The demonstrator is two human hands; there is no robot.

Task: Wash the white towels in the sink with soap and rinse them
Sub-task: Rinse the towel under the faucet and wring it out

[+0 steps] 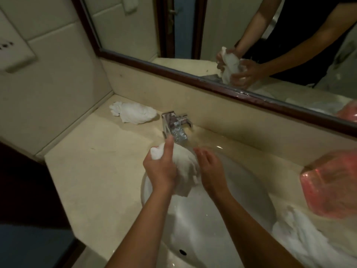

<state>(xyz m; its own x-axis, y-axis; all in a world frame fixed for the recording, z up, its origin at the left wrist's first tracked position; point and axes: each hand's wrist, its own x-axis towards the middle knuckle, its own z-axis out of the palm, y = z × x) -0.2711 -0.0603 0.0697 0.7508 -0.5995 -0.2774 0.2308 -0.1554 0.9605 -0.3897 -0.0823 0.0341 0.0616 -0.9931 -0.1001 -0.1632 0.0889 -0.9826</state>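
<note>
A bunched white towel (183,167) hangs above the white sink (241,200), just below the chrome tap (174,125). My left hand (161,167) grips its left side, thumb up along the cloth. My right hand (210,169) presses against the towel's right side with fingers fairly straight. The mirror reflection shows both hands around the same towel. Whether water runs from the tap is too blurred to tell.
A crumpled white towel (133,114) lies on the beige counter (100,171) at the back left. More white towels (309,235) are heaped right of the sink, beside a pink translucent container (332,182). A framed mirror (212,35) runs along the back wall.
</note>
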